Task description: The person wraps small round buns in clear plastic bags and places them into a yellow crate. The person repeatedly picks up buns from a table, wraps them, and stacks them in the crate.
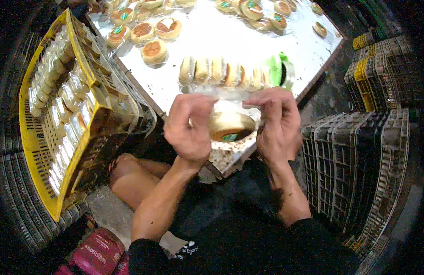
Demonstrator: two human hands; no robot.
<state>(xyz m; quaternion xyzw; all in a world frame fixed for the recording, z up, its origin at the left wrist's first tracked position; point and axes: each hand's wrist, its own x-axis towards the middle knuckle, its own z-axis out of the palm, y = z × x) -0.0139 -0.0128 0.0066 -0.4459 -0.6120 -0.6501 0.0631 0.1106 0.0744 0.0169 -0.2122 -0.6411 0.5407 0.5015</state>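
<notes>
Both of my hands are raised over the near corner of the white table, slightly blurred. My left hand (189, 125) pinches one side of the open end of a clear plastic bag (229, 103). On the other side, my right hand (279, 118) grips it between thumb and fingers. A round, flat bun (232, 125) with a browned face and a green label is at the bag, between my hands; whether it is fully inside cannot be made out. Just beyond stands a row of wrapped buns (212, 72) on edge. A bright green roll-like item (276, 70) ends that row.
Loose buns (154, 51) lie at the table's far left, and more buns (251, 10) at the far right. A yellow plastic crate (76, 44) holding wrapped buns stands tilted at left. Stacked crates (339, 165) flank the right side. A dark red sack (98, 251) is on the floor.
</notes>
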